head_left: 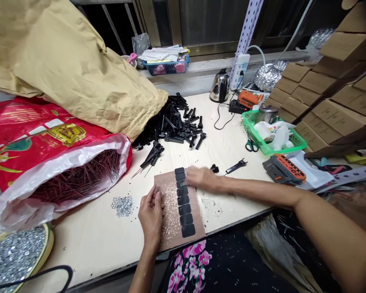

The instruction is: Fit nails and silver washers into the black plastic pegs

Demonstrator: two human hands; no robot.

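A brown sheet with a pale speckled surface (pixel 169 211) lies at the table's front edge. Down its right part runs a column of several black rounded pads (pixel 185 208). My left hand (pixel 151 215) rests at the sheet's left edge, its fingers curled together; whatever they may hold is hidden. Over the upper pads, my right hand (pixel 203 179) is smeared by motion, so its grip does not show. Small clear, shiny pieces (pixel 122 206) are spread left of my left hand. A black forked plastic part (pixel 236 166) lies to the right, beyond my right hand.
A heap of black plastic parts (pixel 183 124) spills from a tan sack (pixel 88 69). Thin dark-red rods fill a red bag (pixel 57 134). At right are a green basket (pixel 248 126), scissors (pixel 251 145), a battery (pixel 285 169) and stacked cardboard boxes (pixel 317 85). A kettle (pixel 219 86) stands behind.
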